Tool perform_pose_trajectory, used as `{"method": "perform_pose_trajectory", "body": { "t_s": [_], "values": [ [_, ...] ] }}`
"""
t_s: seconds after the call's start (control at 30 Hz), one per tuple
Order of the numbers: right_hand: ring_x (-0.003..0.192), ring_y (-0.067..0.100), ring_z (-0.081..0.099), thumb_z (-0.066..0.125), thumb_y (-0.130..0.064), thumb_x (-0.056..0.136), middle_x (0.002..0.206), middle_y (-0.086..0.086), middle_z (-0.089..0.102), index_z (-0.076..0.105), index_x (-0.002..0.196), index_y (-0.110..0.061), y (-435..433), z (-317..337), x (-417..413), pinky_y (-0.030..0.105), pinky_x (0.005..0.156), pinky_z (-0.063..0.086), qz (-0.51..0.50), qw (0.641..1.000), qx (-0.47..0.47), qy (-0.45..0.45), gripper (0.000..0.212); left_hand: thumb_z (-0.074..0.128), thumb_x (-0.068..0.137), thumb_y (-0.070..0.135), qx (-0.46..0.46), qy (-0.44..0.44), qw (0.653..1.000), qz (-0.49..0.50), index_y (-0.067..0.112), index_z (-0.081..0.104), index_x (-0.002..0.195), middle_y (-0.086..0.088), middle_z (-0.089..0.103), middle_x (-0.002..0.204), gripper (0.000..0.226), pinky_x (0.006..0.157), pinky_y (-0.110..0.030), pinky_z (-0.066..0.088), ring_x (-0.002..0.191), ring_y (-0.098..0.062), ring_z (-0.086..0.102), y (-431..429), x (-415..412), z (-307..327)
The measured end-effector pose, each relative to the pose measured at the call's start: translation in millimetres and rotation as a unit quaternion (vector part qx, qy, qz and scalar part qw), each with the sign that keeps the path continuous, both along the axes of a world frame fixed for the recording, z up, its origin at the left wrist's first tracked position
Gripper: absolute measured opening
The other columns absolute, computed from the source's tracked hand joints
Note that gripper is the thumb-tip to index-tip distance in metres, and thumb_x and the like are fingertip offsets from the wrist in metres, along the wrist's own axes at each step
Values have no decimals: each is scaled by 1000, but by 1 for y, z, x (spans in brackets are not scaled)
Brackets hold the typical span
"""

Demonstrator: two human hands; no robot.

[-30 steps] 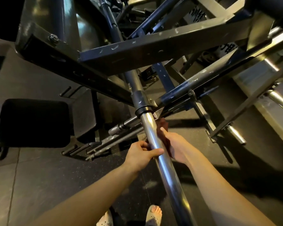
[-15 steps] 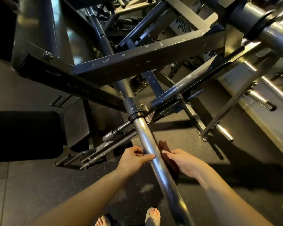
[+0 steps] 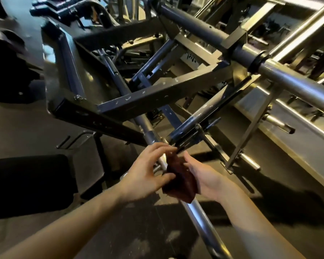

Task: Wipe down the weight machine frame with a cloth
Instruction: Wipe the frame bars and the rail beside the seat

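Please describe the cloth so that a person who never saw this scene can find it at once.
Find the long shiny steel bar that runs from the bottom centre up into the dark machine frame. The two hands meet on it: the cloth lies against the bar in the right hand. It is the only soft, dark reddish-brown thing among metal.

We are in a gym, on its weight floor. Before us, from ten o'clock across to two o'clock, stands a heavy weight machine frame of dark painted square steel tube, its edges chipped and scuffed, bolted at the corners. A long chromed bar runs from six o'clock up into the frame, and a second thick chromed bar with a dark collar crosses at two o'clock. Short chromed pegs, the kind made to carry plates, jut out at three o'clock. At eight o'clock sits a black padded seat. Underfoot lies dark speckled rubber floor, and more machines crowd the blurred background at twelve o'clock.
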State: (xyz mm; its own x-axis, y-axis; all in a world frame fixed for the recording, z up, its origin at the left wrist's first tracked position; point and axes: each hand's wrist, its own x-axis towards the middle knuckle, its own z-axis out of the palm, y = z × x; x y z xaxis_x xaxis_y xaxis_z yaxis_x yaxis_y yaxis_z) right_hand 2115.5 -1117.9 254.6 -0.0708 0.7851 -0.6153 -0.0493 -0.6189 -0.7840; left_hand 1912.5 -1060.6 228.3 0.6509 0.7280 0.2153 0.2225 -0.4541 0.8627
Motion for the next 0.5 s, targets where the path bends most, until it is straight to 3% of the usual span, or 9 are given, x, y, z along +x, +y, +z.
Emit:
{"method": "perform_pose_trajectory", "body": {
  "t_s": [0.07, 0.13, 0.2, 0.3, 0.4, 0.5],
  "values": [
    [118, 29, 68, 36, -69, 98, 123, 8, 73, 64, 131, -29, 4, 11, -11, 51, 110, 46, 27, 999, 0, 17, 59, 69, 92, 41, 82, 52, 995, -9, 41, 58, 134, 21, 39, 147, 43, 115, -43, 41, 142, -6, 36, 8, -5, 13],
    [113, 33, 70, 32, -67, 100, 119, 12, 74, 66, 127, -26, 10, 18, -16, 52, 102, 52, 31, 999, -2, 23, 60, 70, 93, 37, 99, 60, 993, 17, 37, 69, 114, 21, 47, 141, 21, 112, -44, 44, 136, -3, 41, 20, -9, 20],
    [112, 34, 70, 33, -65, 101, 119, 13, 74, 65, 125, -23, 15, 20, -14, 54, 96, 55, 33, 999, 16, 37, 58, 73, 92, 29, 17, 20, 999, 46, 28, 72, 101, 14, 63, 126, 9, 103, -44, 51, 122, -6, 57, 30, -11, 24],
    [110, 22, 71, 56, -50, 97, 116, 5, 75, 64, 124, -21, 27, 18, -9, 47, 103, 53, 49, 996, 74, 5, 40, 75, 92, 23, -118, -27, 988, 92, 16, 71, 94, 0, 75, 97, 8, 86, -43, 61, 94, -14, 73, 53, -16, 31],
    [104, 13, 72, 62, -25, 99, 109, 2, 77, 68, 118, -17, 50, 21, -3, 38, 103, 52, 116, 983, 118, -77, 21, 77, 91, 22, -140, -23, 979, 144, 12, 71, 89, -4, 75, 85, 12, 76, -35, 58, 80, -16, 72, 81, -19, 32],
    [105, 7, 70, 60, -18, 101, 105, 0, 77, 75, 111, -16, 74, 27, 5, 26, 98, 47, 181, 965, 144, -121, 18, 80, 88, 25, -225, -32, 963, 144, 9, 73, 93, -8, 75, 86, 19, 76, -36, 55, 79, -20, 70, 103, -15, 29]
  ]
}}
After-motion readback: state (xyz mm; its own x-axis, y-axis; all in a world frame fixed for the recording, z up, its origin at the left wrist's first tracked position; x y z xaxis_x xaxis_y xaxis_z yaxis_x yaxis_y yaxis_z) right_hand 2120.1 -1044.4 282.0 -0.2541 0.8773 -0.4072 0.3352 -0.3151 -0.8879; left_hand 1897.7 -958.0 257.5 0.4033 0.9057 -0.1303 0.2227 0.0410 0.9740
